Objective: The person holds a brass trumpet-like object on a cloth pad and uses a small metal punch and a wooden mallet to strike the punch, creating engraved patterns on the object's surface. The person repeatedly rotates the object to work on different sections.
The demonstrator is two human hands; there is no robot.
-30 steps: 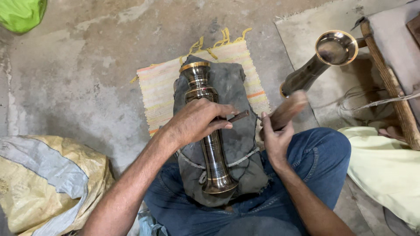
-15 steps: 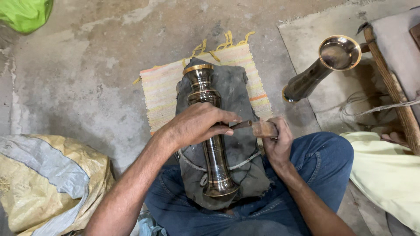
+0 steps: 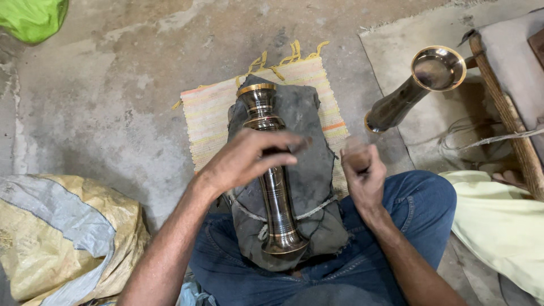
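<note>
At frame centre, the left hand [image 3: 249, 158] curled its fingers on the brass vase [image 3: 272, 170] lying on the grey cushion [image 3: 309, 170], while the right hand [image 3: 362, 173], clamped on a blurred wooden tool [image 3: 356, 154], risked glancing off and denting it.

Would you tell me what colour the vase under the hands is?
Dark bronze-brown vase with gold bands, head view.

two brass vases [image 3: 272, 170] [image 3: 419, 85], one mat [image 3: 209, 119], one sack [image 3: 62, 238]
</note>
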